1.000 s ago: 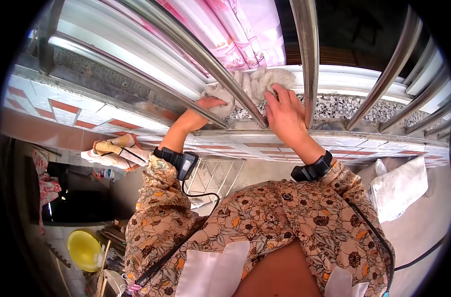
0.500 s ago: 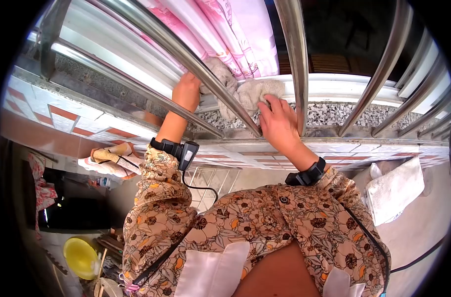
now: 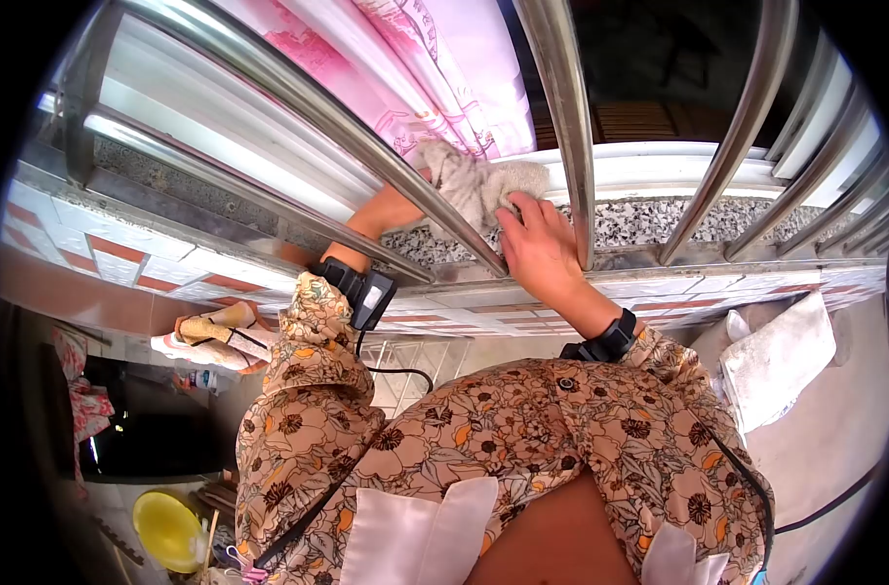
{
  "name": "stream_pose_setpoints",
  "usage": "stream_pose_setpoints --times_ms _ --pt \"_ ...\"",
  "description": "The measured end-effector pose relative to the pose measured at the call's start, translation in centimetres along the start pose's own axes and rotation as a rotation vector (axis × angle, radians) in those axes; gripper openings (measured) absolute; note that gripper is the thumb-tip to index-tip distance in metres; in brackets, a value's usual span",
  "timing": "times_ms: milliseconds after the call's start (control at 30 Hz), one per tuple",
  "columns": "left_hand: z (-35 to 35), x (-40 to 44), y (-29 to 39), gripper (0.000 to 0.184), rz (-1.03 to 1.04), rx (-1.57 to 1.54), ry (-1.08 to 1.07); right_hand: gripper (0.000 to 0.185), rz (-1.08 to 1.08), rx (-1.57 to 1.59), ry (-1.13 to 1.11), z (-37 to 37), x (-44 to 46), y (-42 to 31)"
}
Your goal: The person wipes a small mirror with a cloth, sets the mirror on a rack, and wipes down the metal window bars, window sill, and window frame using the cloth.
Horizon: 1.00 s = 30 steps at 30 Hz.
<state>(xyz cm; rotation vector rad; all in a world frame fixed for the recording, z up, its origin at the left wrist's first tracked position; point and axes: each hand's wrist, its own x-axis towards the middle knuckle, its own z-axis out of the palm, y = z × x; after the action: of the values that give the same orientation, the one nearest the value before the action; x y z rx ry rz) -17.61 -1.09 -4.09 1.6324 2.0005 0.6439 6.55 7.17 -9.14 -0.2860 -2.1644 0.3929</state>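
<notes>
A greyish, crumpled cloth (image 3: 469,187) lies bunched over the window track and the speckled stone sill (image 3: 649,222), behind the metal bars (image 3: 561,117). My left hand (image 3: 402,207) reaches in behind a bar at the cloth's left side; its fingers are hidden by the bar and the cloth. Resting at the cloth's right end, my right hand (image 3: 540,244) has its fingers bent onto the fabric near the sill's front edge. Just beyond the cloth hangs a pink and white curtain (image 3: 434,78).
Slanting bars cross the window opening, with a metal rail (image 3: 620,259) along their base. Below left are a folded cloth bundle (image 3: 220,336) and a yellow basin (image 3: 168,529). A whitish cloth (image 3: 781,361) hangs at the right. A black cable runs from my left wrist device.
My left hand was raised at the cloth's upper left and has moved right and lower, behind the bar. The cloth is bunched closer together. My right hand stays on its right end.
</notes>
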Motion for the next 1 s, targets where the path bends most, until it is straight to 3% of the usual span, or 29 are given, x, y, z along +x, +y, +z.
stream_pose_setpoints --times_ms 33,67,100,233,267,300,367,400,467,500,567,600,667,800,867,1000 --pt "2.4 2.5 -2.5 0.046 -0.180 -0.275 -0.136 0.028 -0.010 0.008 -0.004 0.0 -0.3 0.1" --pt "3.7 2.1 1.1 0.045 -0.176 -0.759 -0.166 0.026 0.014 -0.050 -0.093 0.0 -0.7 0.2" --pt "3.6 2.7 2.6 0.046 -0.022 -0.828 -0.272 0.024 0.045 -0.119 -0.161 0.2 -0.7 0.3" --pt "2.4 1.7 3.3 0.042 0.117 -0.294 -0.201 0.021 0.045 -0.117 -0.100 0.0 -0.2 0.2" --pt "1.7 0.9 2.0 0.038 0.006 -0.042 -0.071 0.021 0.038 -0.126 -0.120 -0.1 -0.3 0.3" --pt "1.2 -0.5 1.0 0.038 -0.001 -0.056 -0.072 0.021 0.039 -0.124 -0.135 -0.1 -0.2 0.2" --pt "0.4 -2.7 -0.2 0.036 -0.125 0.333 0.135 0.014 0.043 -0.033 -0.025 0.0 0.0 0.1" --pt "0.8 -3.0 -1.0 0.036 -0.127 0.330 0.133 0.015 0.046 -0.044 -0.032 -0.1 -0.1 0.1" --pt "1.8 -3.5 -2.0 0.039 0.163 0.688 0.622 0.014 0.051 -0.049 -0.038 0.0 -0.3 -0.1" --pt "1.9 -3.4 -1.8 0.039 0.167 0.689 0.626 0.014 0.056 -0.058 -0.036 0.0 -0.1 0.0" --pt "2.0 -3.2 -0.9 0.025 -0.214 0.722 0.431 0.014 0.062 -0.063 -0.032 -0.1 0.0 0.0" --pt "1.9 -3.2 0.2 0.025 -0.219 0.719 0.435 0.014 0.062 -0.062 -0.046 -0.2 -0.1 0.0" --pt "1.6 -3.2 1.9 0.023 -0.371 0.961 0.229 0.014 0.054 -0.050 -0.020 0.1 -0.3 0.2" --pt "2.3 -3.5 -0.5 0.037 -0.205 1.144 0.447 0.018 0.038 -0.037 -0.014 -0.2 -0.1 0.1" --pt "2.3 -3.1 -1.3 0.039 0.052 1.075 0.624 0.018 0.039 -0.035 0.002 -0.1 -0.1 0.2" --pt "2.1 -2.8 -0.8 0.038 -0.068 1.127 0.424 0.018 0.028 -0.036 -0.021 -0.3 -0.3 0.1"
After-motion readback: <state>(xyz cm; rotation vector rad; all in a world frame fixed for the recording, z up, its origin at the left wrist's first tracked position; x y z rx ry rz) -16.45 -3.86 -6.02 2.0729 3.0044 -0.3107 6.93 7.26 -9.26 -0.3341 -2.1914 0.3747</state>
